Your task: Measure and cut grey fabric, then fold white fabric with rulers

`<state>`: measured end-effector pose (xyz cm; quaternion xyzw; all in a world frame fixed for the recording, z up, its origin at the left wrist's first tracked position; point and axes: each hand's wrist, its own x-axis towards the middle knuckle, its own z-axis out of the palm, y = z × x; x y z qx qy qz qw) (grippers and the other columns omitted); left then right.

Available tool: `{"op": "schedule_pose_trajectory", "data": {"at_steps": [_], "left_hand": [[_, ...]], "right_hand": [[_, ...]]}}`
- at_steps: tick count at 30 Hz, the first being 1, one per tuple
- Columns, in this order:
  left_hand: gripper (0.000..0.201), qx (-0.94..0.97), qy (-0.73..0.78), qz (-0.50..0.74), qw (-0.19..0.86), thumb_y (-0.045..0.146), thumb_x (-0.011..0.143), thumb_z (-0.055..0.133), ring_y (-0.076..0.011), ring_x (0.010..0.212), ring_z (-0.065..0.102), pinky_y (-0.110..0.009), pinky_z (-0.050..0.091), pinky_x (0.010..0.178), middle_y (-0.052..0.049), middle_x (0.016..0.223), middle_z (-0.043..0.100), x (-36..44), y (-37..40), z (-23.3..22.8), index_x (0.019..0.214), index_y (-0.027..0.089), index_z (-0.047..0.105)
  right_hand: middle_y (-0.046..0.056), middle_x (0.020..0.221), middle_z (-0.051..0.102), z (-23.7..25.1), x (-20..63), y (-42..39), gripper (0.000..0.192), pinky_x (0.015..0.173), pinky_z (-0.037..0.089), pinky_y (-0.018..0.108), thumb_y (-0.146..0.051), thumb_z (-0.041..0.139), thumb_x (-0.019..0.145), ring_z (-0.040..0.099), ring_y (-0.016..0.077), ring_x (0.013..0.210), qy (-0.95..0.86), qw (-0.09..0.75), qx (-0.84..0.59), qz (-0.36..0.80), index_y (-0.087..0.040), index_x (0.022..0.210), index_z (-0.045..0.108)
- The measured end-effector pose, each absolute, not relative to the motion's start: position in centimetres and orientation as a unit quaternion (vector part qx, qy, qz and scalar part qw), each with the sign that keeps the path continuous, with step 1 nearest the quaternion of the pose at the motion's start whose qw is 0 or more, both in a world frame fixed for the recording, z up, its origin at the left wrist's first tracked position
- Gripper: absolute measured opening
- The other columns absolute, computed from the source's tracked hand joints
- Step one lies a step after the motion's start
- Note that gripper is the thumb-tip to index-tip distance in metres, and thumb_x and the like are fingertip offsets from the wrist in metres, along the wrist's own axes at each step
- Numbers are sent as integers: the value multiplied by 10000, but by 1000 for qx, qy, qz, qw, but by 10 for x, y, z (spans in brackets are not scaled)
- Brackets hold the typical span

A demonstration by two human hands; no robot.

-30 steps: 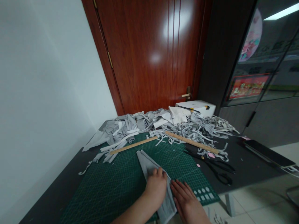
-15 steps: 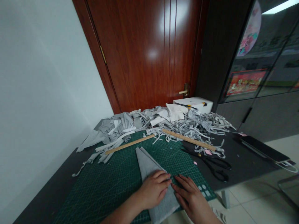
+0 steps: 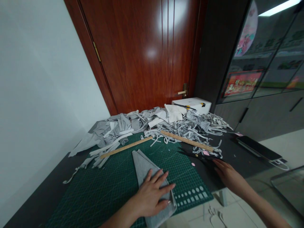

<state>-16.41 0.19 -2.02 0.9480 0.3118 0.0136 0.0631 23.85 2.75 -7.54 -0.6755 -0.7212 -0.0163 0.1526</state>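
Head view: the right hand [image 3: 226, 175] is moved off the folded grey cloth [image 3: 144, 166] onto the black scissors [image 3: 201, 157], grip unclear; the left hand [image 3: 152, 193] is pressed flat, released, on the cloth.

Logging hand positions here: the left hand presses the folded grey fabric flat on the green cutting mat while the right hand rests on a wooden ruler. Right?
Not quite. In the head view the right hand is on the black scissors, not a wooden ruler. The left hand does press the folded grey fabric on the green cutting mat.
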Motion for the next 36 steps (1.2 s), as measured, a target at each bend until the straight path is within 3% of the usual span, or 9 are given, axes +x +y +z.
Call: {"op": "schedule_pose_trajectory", "data": {"at_steps": [4, 7, 13, 20, 25, 31, 34, 36], "left_hand": [[742, 938, 335, -3, 87, 408, 858, 560, -297, 1421, 120, -579, 73, 1130, -81, 1554, 162, -160, 0, -16, 1470, 229, 180], [773, 931, 352, -4, 102, 402, 836, 580, -279, 1423, 122, -546, 71, 1145, -111, 1543, 201, -158, 0, -13, 1454, 168, 179], [510, 935, 340, -5, 101, 401, 826, 606, -299, 1417, 144, -562, 96, 1135, -83, 1545, 206, -158, 1, -11, 1275, 217, 450], [596, 941, 327, 18, 82, 377, 813, 642, -332, 1391, 206, -579, 180, 1102, -17, 1546, 213, -160, 1, -14, 1365, 377, 415], [555, 941, 332, 41, 55, 405, 822, 631, -315, 1283, 352, -539, 238, 1088, -58, 1414, 381, -156, -4, -10, 1348, 366, 455], [488, 944, 321, 46, 56, 382, 865, 555, -257, 1151, 431, -426, 357, 1026, -64, 1206, 499, -147, -11, -9, 1333, 286, 452], [445, 938, 325, 63, 97, 327, 829, 608, -224, 1128, 441, -350, 401, 987, -57, 1181, 520, -146, -12, -12, 1244, 218, 487], [301, 941, 307, 78, 116, 298, 832, 615, -206, 1135, 440, -323, 391, 998, -46, 1180, 532, -148, -11, -14, 1108, 203, 544]], "right_hand": [[159, 1155, 669, -55, 253, 44, 433, 939, 480, 387, -224, 378, 846, 632, 275, 1040, -739, 112, -663, 38, -104, 1162, 648], [120, 1170, 667, -44, 257, 55, 441, 970, 449, 365, -160, 474, 731, 616, 260, 1070, -765, 93, -633, 77, -167, 1125, 674], [162, 1271, 587, -36, 246, 62, 673, 990, 418, 343, -140, 589, 555, 551, 287, 1154, -763, 47, -630, 136, -121, 1228, 582], [106, 946, 696, -30, 247, 60, 400, 713, 500, 304, -269, 632, 620, 645, 245, 841, -731, 47, -649, 203, -153, 1003, 628], [110, 918, 700, -29, 237, 52, 263, 694, 476, 307, -255, 605, 655, 652, 244, 816, -743, 45, -653, 139, -178, 904, 641], [149, 900, 705, -20, 214, 38, 360, 647, 459, 341, -284, 576, 665, 668, 300, 815, -723, 21, -685, 83, -136, 987, 640], [122, 926, 714, -21, 214, 36, 342, 676, 464, 338, -355, 578, 702, 669, 289, 842, -721, 36, -684, 107, -176, 982, 657], [104, 893, 721, -23, 216, 35, 307, 665, 466, 329, -402, 570, 725, 669, 279, 826, -714, 54, -687, 125, -197, 930, 671]]}}
